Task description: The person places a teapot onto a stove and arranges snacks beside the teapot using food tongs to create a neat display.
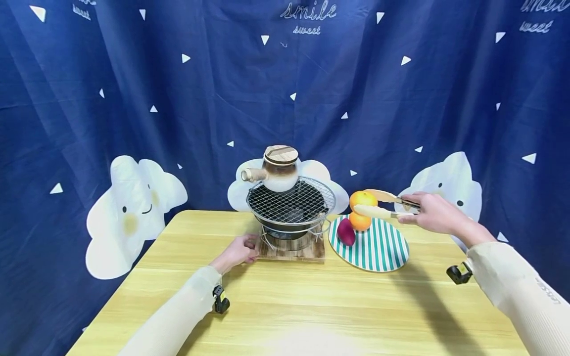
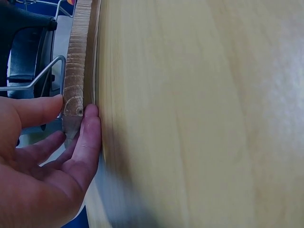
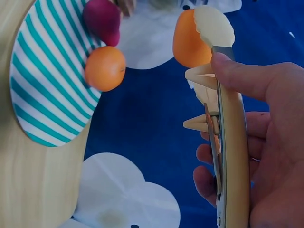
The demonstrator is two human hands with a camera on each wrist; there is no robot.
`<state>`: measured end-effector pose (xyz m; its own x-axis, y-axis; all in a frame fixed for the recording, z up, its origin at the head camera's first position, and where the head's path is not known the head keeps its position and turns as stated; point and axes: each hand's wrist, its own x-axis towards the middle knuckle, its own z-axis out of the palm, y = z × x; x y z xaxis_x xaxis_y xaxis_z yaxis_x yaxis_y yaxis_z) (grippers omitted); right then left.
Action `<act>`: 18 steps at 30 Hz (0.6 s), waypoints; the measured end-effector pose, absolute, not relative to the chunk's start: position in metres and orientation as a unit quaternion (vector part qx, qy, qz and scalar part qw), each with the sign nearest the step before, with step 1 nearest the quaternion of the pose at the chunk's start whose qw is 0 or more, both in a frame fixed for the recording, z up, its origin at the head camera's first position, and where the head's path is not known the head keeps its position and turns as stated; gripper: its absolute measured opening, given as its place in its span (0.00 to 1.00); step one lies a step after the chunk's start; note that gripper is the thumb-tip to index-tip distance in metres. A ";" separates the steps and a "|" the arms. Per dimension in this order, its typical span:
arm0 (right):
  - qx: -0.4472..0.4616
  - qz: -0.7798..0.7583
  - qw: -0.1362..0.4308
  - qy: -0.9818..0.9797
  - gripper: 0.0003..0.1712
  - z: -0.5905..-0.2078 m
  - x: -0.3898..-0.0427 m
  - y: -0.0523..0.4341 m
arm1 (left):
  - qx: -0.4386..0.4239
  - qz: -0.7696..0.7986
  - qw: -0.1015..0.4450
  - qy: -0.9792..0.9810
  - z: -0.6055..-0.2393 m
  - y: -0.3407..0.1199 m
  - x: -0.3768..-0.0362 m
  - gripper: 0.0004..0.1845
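The left hand (image 1: pixel 236 252) rests with relaxed fingers against the wooden board (image 1: pixel 291 251) under the grill (image 1: pixel 290 203), steadying it. To its right, the right hand (image 1: pixel 434 212) squeezes tongs (image 1: pixel 387 205) round an orange (image 1: pixel 362 199), lifted above the striped plate (image 1: pixel 378 249); keeping an even squeeze should stop it rolling out.
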<state>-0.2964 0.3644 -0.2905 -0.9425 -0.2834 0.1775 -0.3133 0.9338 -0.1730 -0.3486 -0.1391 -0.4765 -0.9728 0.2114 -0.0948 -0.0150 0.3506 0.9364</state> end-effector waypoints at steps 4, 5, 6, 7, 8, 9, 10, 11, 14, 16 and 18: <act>0.157 0.106 0.078 -0.979 0.44 -0.285 -0.298 0.359 | 0.057 0.564 0.100 0.818 -0.477 -0.140 -0.349 0.34; 0.156 0.108 0.076 -0.979 0.44 -0.283 -0.299 0.358 | 0.059 0.563 0.101 0.818 -0.477 -0.140 -0.349 0.34; 0.155 0.109 0.074 -0.979 0.45 -0.281 -0.299 0.357 | 0.060 0.564 0.101 0.817 -0.477 -0.140 -0.349 0.35; 0.153 0.110 0.070 -0.980 0.46 -0.279 -0.300 0.356 | 0.061 0.565 0.102 0.816 -0.477 -0.140 -0.349 0.35; 0.151 0.111 0.066 -0.980 0.46 -0.277 -0.301 0.355 | 0.061 0.567 0.102 0.815 -0.477 -0.140 -0.350 0.35; 0.148 0.113 0.063 -0.980 0.47 -0.275 -0.302 0.354 | 0.063 0.568 0.103 0.814 -0.477 -0.141 -0.350 0.35; 0.147 0.113 0.061 -0.981 0.48 -0.274 -0.302 0.353 | 0.062 0.568 0.104 0.814 -0.478 -0.141 -0.351 0.35; 0.146 0.114 0.058 -0.981 0.49 -0.272 -0.304 0.352 | 0.063 0.568 0.103 0.814 -0.478 -0.141 -0.351 0.35; 0.139 0.116 0.051 -0.982 0.49 -0.268 -0.307 0.347 | 0.060 0.568 0.103 0.814 -0.479 -0.140 -0.352 0.35; 0.133 0.118 0.045 -0.983 0.50 -0.266 -0.309 0.344 | 0.056 0.567 0.102 0.816 -0.478 -0.140 -0.351 0.35; 0.125 0.121 0.040 -0.984 0.50 -0.265 -0.311 0.340 | 0.058 0.565 0.103 0.817 -0.477 -0.139 -0.350 0.35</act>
